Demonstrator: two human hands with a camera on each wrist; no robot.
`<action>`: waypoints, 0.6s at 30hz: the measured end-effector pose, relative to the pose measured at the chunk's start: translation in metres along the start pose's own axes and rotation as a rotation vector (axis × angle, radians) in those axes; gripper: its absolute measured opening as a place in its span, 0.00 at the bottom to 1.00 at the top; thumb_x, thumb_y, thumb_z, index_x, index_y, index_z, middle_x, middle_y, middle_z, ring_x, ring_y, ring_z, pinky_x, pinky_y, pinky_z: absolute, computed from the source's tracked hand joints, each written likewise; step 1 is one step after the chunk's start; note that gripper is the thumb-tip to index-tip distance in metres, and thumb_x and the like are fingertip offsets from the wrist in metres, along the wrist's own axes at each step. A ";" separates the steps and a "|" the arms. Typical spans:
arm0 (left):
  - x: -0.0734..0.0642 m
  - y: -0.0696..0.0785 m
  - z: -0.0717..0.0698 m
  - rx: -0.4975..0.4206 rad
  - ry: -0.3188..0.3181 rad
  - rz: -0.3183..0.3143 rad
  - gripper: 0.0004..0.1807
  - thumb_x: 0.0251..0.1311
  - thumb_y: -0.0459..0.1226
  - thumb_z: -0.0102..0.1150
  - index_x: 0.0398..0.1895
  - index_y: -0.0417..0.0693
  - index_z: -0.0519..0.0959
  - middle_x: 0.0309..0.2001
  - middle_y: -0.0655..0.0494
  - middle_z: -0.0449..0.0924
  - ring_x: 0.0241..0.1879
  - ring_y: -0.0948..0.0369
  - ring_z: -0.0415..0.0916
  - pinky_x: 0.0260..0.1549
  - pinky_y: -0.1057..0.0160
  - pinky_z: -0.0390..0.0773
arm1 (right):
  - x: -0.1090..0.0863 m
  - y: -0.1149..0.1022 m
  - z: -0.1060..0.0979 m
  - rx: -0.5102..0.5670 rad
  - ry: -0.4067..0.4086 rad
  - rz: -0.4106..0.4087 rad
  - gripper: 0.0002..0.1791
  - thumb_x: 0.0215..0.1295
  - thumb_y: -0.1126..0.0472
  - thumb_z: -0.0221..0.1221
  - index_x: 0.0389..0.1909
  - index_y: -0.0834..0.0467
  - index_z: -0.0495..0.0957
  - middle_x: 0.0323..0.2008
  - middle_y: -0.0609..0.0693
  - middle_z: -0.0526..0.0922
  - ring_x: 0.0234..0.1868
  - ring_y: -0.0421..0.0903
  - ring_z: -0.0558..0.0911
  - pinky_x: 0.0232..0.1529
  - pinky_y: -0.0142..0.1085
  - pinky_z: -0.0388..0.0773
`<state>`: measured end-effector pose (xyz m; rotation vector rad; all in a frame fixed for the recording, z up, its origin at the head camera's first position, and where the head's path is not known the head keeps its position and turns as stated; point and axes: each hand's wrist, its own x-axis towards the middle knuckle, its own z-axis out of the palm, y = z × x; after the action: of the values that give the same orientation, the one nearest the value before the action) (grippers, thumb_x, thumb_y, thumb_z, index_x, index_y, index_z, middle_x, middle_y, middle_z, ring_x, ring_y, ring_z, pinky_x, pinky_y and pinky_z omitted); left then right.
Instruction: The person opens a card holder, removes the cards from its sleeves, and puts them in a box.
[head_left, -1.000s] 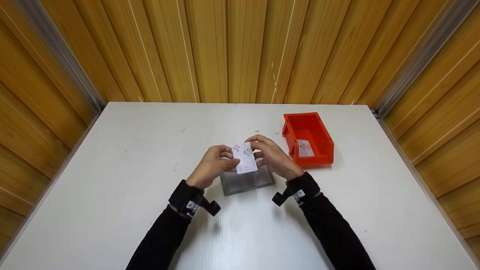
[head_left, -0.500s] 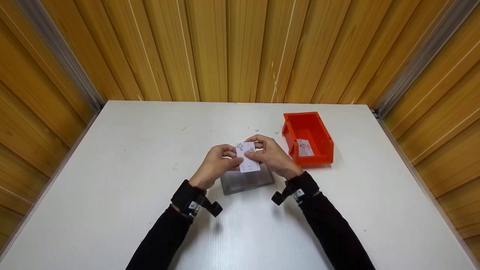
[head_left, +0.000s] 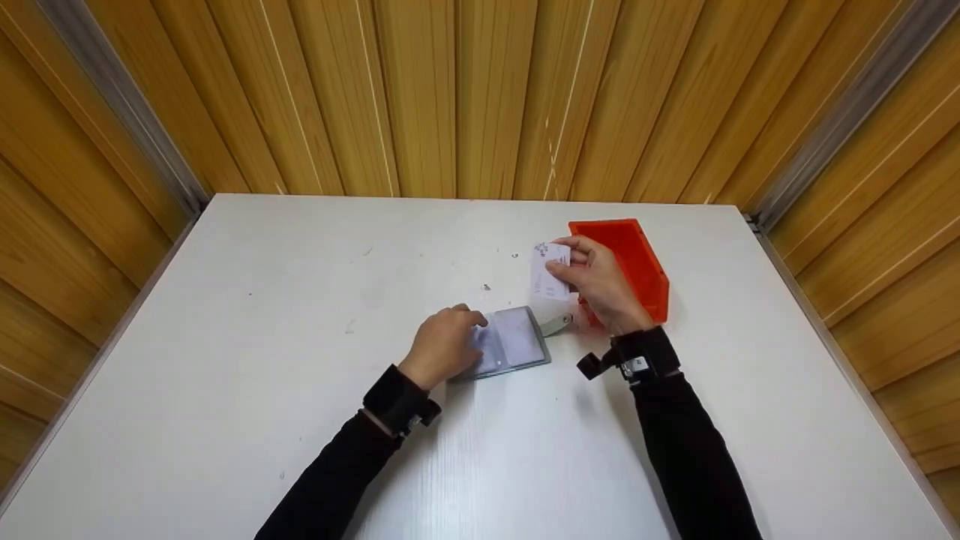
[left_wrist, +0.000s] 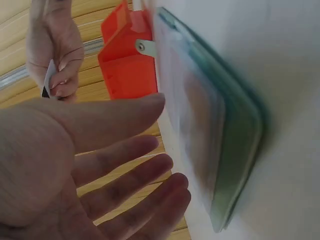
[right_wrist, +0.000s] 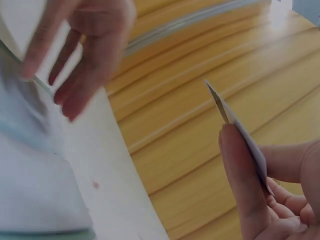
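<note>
Wood-patterned panels [head_left: 420,97] walled in a white table [head_left: 225,337], with grey metal posts [head_left: 120,105] at ten and two o'clock, in the corners where the walls met. A few small dark marks dotted the tabletop.

Near the middle of the table lay a green-covered booklet [head_left: 521,334] with clear plastic sleeves, unfolded flat. Its pale green strap [head_left: 555,325], tipped with a metal snap, stuck out just short of three o'clock. Farther off, at two o'clock from the booklet, stood a red bin [head_left: 630,259], partly hidden by the right hand [head_left: 606,289].

That hand pinched a white card [head_left: 545,283] between thumb and fingers; the card was up off the table at one o'clock from the booklet, just left of the bin, its printed face showing in the head view. The right wrist view caught it tilted and nearly edge-on.

The left hand [head_left: 444,341] was over the booklet's nine o'clock side, its fingers loosely extended with gaps between them, gripping nothing. Whether a fingertip touched the sleeve could not be told. Black sleeves [head_left: 330,480] and black wrist bands [head_left: 395,397] covered both forearms and wrists.
</note>
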<state>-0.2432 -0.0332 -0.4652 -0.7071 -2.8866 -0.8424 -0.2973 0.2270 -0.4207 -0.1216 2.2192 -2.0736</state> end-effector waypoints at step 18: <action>-0.003 0.000 0.012 0.143 0.010 0.058 0.10 0.47 0.28 0.75 0.35 0.41 0.87 0.34 0.47 0.85 0.37 0.48 0.82 0.41 0.49 0.82 | 0.009 0.005 -0.065 0.083 0.398 0.010 0.22 0.70 0.68 0.63 0.63 0.59 0.73 0.54 0.52 0.84 0.46 0.44 0.82 0.44 0.27 0.84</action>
<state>-0.2399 -0.0279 -0.4758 -0.7648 -2.8664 -0.6241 -0.3143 0.2909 -0.4216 0.3374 2.3219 -2.3500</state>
